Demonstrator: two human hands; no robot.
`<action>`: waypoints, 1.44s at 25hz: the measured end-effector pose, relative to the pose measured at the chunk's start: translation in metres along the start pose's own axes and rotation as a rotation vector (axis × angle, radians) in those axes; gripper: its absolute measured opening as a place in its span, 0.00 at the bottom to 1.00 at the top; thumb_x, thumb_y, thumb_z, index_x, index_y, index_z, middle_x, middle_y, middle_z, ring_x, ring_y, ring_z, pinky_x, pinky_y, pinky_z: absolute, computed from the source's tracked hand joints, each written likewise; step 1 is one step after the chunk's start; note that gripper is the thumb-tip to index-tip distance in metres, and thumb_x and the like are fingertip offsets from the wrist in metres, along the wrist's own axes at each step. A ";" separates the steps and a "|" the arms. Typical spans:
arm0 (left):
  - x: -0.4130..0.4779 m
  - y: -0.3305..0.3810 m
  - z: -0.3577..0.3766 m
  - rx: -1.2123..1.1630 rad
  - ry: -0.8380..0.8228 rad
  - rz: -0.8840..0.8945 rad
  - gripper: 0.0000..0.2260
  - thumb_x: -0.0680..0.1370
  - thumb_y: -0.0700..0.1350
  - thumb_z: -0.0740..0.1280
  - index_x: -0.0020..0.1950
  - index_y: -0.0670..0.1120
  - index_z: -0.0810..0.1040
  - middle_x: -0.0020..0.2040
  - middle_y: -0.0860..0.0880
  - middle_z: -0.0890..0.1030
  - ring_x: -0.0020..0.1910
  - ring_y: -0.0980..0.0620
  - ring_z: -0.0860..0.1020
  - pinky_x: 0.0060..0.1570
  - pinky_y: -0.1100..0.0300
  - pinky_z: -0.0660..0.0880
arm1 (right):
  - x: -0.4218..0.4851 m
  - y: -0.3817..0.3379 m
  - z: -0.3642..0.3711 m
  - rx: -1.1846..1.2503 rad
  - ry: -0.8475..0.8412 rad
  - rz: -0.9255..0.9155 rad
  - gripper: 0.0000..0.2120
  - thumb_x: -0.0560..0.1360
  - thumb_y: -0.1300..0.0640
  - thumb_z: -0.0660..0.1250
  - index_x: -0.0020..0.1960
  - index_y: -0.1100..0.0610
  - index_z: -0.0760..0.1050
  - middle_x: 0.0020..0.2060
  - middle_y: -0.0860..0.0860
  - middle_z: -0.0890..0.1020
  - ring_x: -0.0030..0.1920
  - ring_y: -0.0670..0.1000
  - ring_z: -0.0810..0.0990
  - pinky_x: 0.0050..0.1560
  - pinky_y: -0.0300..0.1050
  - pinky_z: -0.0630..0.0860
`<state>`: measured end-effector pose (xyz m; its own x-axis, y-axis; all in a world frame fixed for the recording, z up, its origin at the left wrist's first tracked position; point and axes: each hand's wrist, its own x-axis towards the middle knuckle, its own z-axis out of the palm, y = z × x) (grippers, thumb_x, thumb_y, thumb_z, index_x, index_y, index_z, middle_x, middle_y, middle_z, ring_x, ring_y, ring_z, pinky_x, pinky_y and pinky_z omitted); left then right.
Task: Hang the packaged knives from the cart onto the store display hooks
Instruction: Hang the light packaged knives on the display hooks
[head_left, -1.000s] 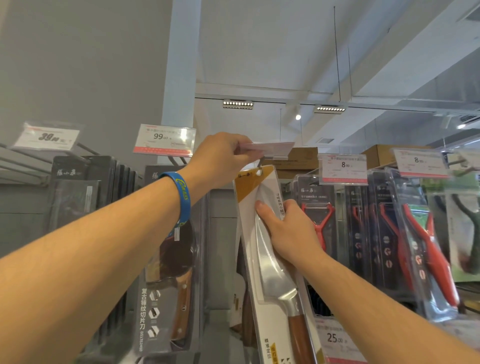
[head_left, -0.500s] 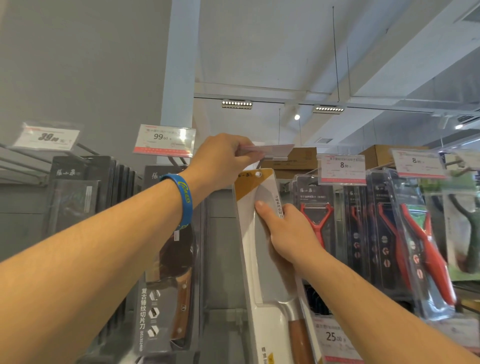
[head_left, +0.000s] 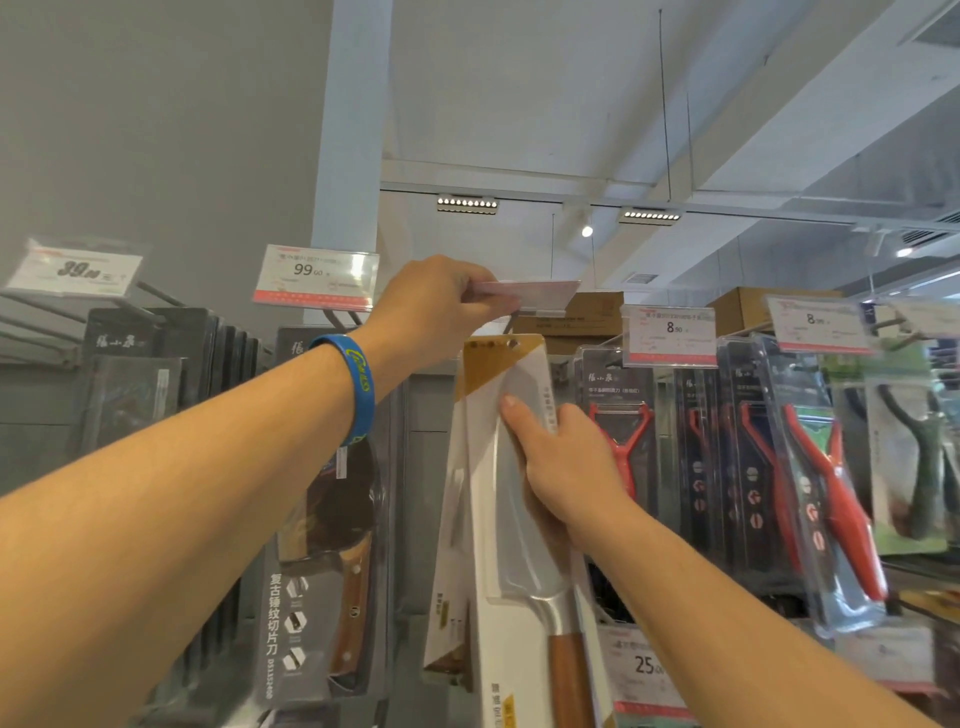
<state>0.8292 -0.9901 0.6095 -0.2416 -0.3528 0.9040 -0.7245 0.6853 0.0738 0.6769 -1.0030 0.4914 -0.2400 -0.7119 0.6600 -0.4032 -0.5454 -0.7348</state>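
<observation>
A packaged knife (head_left: 511, 525) in a white card with a gold top corner and a wooden handle hangs upright at the display's middle. My right hand (head_left: 563, 462) grips its right edge, thumb flat on the blade. Its hang hole (head_left: 511, 344) is at the display hook (head_left: 511, 321), which is mostly hidden. My left hand (head_left: 434, 312), with a blue wristband, pinches the price tag (head_left: 535, 292) at the hook's end and holds it tipped up flat. Another white package (head_left: 454, 530) hangs just behind the knife.
Dark packaged cleavers (head_left: 322, 519) hang to the left under 99 (head_left: 317, 278) and 39 (head_left: 78, 267) price tags. Red peelers (head_left: 621, 441) in clear packs fill hooks to the right under 8 tags (head_left: 670, 332). A 25 tag (head_left: 641, 667) sits lower right. Cardboard boxes (head_left: 748, 309) rest on top.
The knife package has risen and moved back toward the hook, its hang hole now at the hook. My left hand keeps the price tag lifted.
</observation>
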 end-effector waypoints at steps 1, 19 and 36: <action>0.000 0.000 0.000 0.001 0.004 -0.004 0.14 0.80 0.57 0.65 0.52 0.50 0.84 0.36 0.51 0.80 0.36 0.55 0.74 0.32 0.63 0.67 | -0.001 -0.001 0.006 -0.011 -0.010 -0.020 0.18 0.76 0.33 0.64 0.49 0.48 0.72 0.43 0.46 0.80 0.41 0.45 0.78 0.33 0.41 0.67; -0.005 0.000 -0.002 0.013 0.000 -0.002 0.13 0.81 0.56 0.65 0.57 0.50 0.84 0.45 0.47 0.84 0.41 0.53 0.76 0.34 0.63 0.70 | -0.002 0.000 0.001 0.090 -0.044 0.111 0.24 0.75 0.31 0.63 0.55 0.50 0.74 0.48 0.49 0.82 0.46 0.51 0.81 0.38 0.46 0.73; -0.001 -0.005 -0.001 0.017 -0.006 0.019 0.13 0.80 0.57 0.66 0.56 0.51 0.84 0.46 0.48 0.84 0.42 0.54 0.77 0.34 0.62 0.71 | -0.003 0.001 0.007 0.187 -0.069 0.160 0.25 0.76 0.30 0.64 0.59 0.51 0.74 0.48 0.48 0.82 0.45 0.49 0.81 0.33 0.42 0.71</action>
<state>0.8333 -0.9927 0.6090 -0.2594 -0.3439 0.9025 -0.7305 0.6811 0.0496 0.6829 -1.0048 0.4878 -0.2241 -0.8210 0.5251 -0.1929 -0.4908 -0.8497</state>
